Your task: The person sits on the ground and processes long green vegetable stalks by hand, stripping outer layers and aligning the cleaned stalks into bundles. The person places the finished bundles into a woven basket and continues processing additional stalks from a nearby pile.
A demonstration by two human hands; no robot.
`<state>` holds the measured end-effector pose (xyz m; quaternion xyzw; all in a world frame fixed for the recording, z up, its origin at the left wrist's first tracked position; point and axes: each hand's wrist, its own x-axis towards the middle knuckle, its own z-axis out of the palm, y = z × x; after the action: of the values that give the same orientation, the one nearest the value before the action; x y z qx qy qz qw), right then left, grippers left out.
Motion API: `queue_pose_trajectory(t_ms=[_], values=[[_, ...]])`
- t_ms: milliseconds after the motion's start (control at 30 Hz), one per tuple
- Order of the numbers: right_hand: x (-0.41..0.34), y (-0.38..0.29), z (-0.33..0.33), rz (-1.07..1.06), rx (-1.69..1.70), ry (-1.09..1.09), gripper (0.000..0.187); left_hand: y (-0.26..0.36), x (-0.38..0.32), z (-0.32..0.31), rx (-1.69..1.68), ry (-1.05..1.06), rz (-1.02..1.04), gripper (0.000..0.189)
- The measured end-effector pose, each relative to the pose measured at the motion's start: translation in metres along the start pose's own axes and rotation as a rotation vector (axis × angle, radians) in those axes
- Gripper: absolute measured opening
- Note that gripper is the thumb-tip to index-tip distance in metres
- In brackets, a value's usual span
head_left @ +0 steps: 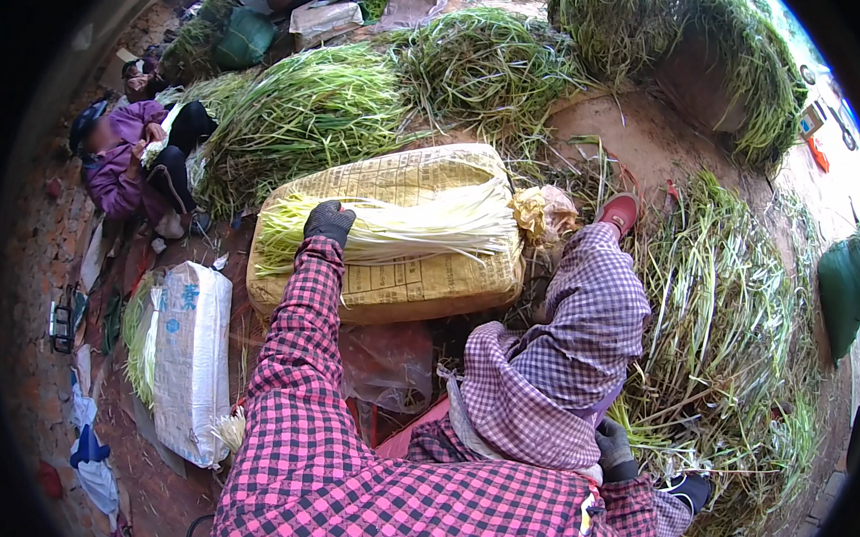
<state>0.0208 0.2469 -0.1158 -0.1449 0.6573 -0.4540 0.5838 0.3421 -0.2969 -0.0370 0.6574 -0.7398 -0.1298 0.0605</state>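
My left hand, in a dark glove, has its fingers curled over the leafy half of a bundle of long pale stalks, which look like blanched garlic chives. The bundle lies along a yellow woven sack that is stuffed full and bears writing. Its white ends point right and its yellow-green tips left. Low on the right, my right hand, in a grey glove, is beside my knee at the edge of a heap of loose greens. Its fingers are mostly hidden, so I cannot tell whether it holds any.
Tall heaps of greens rise behind the sack. A white sack with stalks beside it lies at the left. Another person sits at the upper left holding stalks. My shoe rests right of the yellow sack, near a crumpled plastic bag.
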Motion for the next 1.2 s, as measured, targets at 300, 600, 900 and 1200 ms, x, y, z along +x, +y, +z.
queue_pose_trajectory(t_ms=[300, 600, 900, 1200], values=[[0.001, 0.004, -0.001, 0.010, 0.012, 0.019, 0.029, -0.016, 0.002, 0.011, -0.095, 0.109, -0.055, 0.029], [0.004, 0.008, -0.004, -0.003, 0.034, -0.002, 0.030, -0.084, 0.005, 0.025, -0.430, 0.380, -0.195, 0.029], [0.004, 0.002, -0.002, 0.004, 0.012, 0.006, 0.031, -0.034, -0.084, -0.005, -1.335, -0.005, 0.074, 0.012], [-0.075, -0.160, 0.030, -0.549, -0.078, 0.271, 0.036, 0.189, -0.292, -0.035, -0.907, -0.295, 1.099, 0.007]])
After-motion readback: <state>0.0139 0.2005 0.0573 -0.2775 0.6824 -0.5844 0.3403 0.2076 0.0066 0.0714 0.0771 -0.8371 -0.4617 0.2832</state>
